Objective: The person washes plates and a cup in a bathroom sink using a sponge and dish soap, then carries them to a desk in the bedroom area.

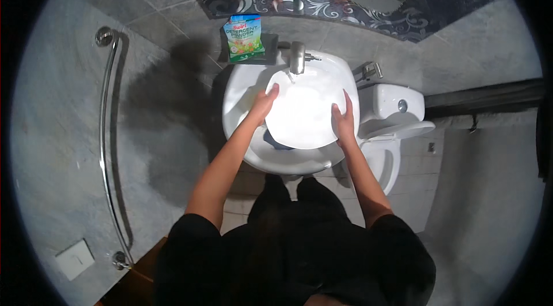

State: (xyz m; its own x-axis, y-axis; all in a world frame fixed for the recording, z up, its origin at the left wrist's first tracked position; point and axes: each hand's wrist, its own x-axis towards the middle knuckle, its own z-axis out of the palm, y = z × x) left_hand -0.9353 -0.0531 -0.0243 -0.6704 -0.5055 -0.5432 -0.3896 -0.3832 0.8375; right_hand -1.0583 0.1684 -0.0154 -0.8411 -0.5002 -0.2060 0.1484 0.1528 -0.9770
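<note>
Both hands grip a wide white basin [304,111] over the bathroom sink [298,163], under the metal faucet [297,57]. My left hand [264,105] holds its left rim, thumb on the inner side. On the opposite rim, my right hand [344,122] has its thumb inside too. A little water seems to fall from the spout at the basin's far edge. Glare hides what the basin contains. Below its near edge, a dark blue thing [276,139], perhaps cloth, shows partly in the sink bowl.
A packet of detergent powder [244,38] lies on a dark ledge [270,49] left of the faucet. A toilet [384,150] with its lid raised stands to the right. Along the left wall runs a chrome grab bar [103,146]. A patterned mirror frame [319,7] borders the back wall.
</note>
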